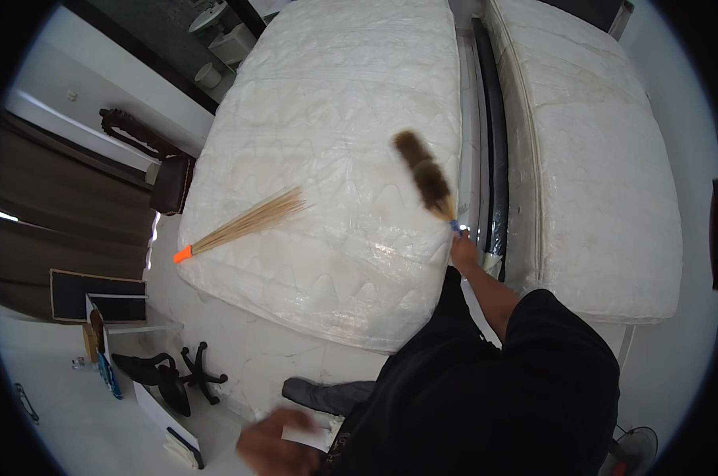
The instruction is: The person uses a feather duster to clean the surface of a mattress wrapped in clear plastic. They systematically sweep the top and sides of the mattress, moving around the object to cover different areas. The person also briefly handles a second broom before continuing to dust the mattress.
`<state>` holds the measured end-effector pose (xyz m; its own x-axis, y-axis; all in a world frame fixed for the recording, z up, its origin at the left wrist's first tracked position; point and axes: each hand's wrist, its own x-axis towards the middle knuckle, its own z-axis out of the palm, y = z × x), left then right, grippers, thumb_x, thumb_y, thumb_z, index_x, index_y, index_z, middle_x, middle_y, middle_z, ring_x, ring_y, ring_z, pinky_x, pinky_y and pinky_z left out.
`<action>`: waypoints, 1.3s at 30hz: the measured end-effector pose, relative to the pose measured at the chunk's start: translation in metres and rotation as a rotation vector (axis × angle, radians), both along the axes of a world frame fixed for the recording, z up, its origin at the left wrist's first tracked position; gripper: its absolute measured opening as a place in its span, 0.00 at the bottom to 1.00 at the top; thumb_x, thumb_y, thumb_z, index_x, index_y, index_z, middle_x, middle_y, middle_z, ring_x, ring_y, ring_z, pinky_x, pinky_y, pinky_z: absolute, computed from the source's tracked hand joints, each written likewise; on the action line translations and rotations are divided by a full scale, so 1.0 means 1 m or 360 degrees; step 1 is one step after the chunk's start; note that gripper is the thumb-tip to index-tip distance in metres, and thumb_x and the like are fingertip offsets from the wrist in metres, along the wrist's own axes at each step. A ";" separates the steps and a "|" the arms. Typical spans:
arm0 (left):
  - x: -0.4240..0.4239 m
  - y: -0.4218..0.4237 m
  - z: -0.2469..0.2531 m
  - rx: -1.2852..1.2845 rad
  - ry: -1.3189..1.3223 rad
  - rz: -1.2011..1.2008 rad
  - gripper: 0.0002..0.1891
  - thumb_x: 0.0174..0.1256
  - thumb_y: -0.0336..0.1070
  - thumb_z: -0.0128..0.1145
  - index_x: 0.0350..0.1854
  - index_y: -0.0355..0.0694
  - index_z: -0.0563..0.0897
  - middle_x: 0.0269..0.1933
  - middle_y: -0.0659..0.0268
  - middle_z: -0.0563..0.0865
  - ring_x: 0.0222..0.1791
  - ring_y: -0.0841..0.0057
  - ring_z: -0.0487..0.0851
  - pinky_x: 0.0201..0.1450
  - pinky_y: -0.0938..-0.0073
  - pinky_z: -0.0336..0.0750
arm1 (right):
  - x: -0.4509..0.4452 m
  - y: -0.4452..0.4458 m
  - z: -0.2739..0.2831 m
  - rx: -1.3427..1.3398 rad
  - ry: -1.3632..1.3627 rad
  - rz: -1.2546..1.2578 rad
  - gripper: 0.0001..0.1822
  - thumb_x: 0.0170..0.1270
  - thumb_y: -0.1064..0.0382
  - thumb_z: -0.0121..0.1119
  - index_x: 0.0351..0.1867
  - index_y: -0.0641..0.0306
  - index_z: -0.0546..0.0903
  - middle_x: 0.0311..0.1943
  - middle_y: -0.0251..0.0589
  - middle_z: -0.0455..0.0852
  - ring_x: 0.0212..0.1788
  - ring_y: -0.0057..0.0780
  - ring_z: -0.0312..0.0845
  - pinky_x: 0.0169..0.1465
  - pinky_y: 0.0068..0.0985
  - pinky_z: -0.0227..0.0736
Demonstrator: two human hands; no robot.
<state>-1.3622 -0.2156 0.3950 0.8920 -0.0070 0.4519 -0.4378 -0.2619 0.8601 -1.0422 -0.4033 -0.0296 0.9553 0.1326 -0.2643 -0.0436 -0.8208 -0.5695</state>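
My right hand grips the blue handle of a brown bristle duster. The duster's blurred head is over the right edge of a white mattress wrapped in clear plastic; whether it touches the plastic cannot be told. On the mattress's left side lies a stick broom, its orange grip at the edge and its bristles fanned inward. My left hand is low at the bottom of the view, blurred, with fingers curled. Nothing can be made out in it.
A second wrapped mattress stands to the right, past a narrow gap holding a long dark roll. At left are a carved wooden chair, a brown curtain and an office chair's wheeled base. Dark cloth lies on the floor.
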 end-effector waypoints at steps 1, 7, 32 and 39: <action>-0.011 -0.008 -0.046 -0.0166 0.0009 0.0726 0.04 0.51 0.30 0.50 0.25 0.34 0.75 0.36 0.52 0.81 0.36 0.62 0.80 0.37 0.65 0.75 | 0.000 -0.024 0.007 -0.0075 -0.0034 -0.0229 0.18 0.66 0.52 0.40 0.45 0.66 0.65 0.31 0.59 0.80 0.34 0.57 0.76 0.36 0.48 0.70; -0.057 0.000 -0.253 -0.0026 0.1194 0.1051 0.18 0.54 0.27 0.58 0.50 0.41 0.76 0.55 0.58 0.75 0.57 0.69 0.72 0.53 0.69 0.68 | -0.091 -0.001 0.005 0.0194 -0.0301 -0.0316 0.16 0.65 0.52 0.41 0.43 0.63 0.66 0.28 0.59 0.80 0.31 0.59 0.76 0.35 0.49 0.69; -0.114 -0.113 -0.458 0.0586 0.1822 -0.0405 0.24 0.64 0.51 0.42 0.59 0.46 0.70 0.63 0.51 0.65 0.65 0.60 0.60 0.66 0.73 0.54 | -0.248 -0.077 0.051 0.0204 0.0113 0.1208 0.17 0.65 0.55 0.41 0.46 0.66 0.66 0.38 0.57 0.78 0.36 0.55 0.76 0.38 0.47 0.69; -0.159 -0.170 -0.464 0.0865 0.1525 -0.0436 0.25 0.66 0.51 0.41 0.60 0.42 0.68 0.64 0.52 0.63 0.64 0.54 0.60 0.66 0.59 0.52 | -0.230 -0.155 0.015 -0.0188 0.0277 0.0533 0.15 0.66 0.54 0.39 0.42 0.65 0.65 0.30 0.59 0.80 0.35 0.56 0.76 0.39 0.49 0.68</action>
<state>-1.5211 -0.3858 -0.0686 0.8071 -0.2420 -0.5385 0.2397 -0.6993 0.6735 -1.2720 -0.5580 -0.0146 0.8039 0.3885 -0.4503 0.1503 -0.8653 -0.4782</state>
